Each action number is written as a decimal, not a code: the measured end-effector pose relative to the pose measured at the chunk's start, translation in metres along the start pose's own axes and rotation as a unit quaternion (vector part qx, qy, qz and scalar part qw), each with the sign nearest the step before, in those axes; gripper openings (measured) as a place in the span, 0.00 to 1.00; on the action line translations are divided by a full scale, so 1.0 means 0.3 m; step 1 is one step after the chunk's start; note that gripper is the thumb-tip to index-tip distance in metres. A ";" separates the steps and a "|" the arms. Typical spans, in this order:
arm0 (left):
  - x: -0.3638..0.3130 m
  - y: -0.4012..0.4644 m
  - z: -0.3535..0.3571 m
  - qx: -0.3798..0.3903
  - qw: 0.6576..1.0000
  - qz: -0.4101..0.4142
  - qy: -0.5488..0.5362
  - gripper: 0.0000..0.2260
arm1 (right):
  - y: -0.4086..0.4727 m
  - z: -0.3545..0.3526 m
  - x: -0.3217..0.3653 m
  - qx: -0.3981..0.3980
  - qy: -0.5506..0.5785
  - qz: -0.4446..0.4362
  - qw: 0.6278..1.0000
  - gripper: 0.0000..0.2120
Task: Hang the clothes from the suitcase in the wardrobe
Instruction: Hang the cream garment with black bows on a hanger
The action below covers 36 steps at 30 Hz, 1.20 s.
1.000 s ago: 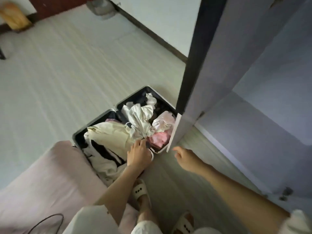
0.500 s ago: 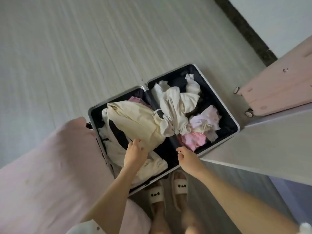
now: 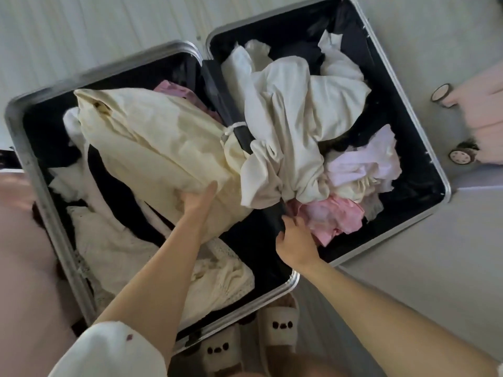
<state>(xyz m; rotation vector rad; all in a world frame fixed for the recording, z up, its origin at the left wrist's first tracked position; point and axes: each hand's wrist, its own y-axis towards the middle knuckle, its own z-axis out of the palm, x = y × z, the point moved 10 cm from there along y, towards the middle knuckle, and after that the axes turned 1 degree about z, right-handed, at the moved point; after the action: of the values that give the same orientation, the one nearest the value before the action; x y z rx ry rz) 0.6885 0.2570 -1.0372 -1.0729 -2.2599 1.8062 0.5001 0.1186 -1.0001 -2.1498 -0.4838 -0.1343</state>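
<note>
An open black suitcase with a silver rim [image 3: 35, 175] lies flat on the floor, both halves full of crumpled clothes. A large cream garment [image 3: 152, 142] lies across the left half, and my left hand [image 3: 197, 200] grips its lower edge. A white garment [image 3: 285, 126] is heaped in the right half, with a pale lilac piece [image 3: 364, 159] and a pink garment [image 3: 334, 216] beside it. My right hand [image 3: 295, 240] reaches to the pink garment at the centre divider; its fingertips are hidden in the cloth.
A pink bed edge [image 3: 24, 254] runs along the left of the suitcase. A pale pink wheeled case [image 3: 484, 112] stands at the right, next to a light wardrobe panel [image 3: 435, 254]. My slippered feet [image 3: 277, 325] stand at the suitcase's near edge.
The view has dropped close over the suitcase. My left hand has moved up onto the cream garment and taken hold of it. My right hand has come forward to the pink garment.
</note>
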 end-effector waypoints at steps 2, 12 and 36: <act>-0.028 0.008 -0.027 -0.061 0.998 0.026 -0.023 0.27 | 0.011 0.004 -0.008 -0.004 -0.001 0.004 1.000 0.23; -0.167 -0.402 -0.246 -0.068 0.993 0.099 0.006 0.09 | -0.300 -0.133 0.135 0.106 0.075 0.017 0.991 0.20; -1.045 -2.086 -0.702 0.226 0.865 0.441 -0.078 0.13 | -1.454 -1.183 0.890 -0.144 0.307 -0.256 0.905 0.12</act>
<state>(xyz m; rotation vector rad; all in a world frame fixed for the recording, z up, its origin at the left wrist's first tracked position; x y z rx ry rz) 0.7221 0.2174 -0.3081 -2.0868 -1.2789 2.5981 0.6042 0.1370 -0.3866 -2.0563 -0.6634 -1.2024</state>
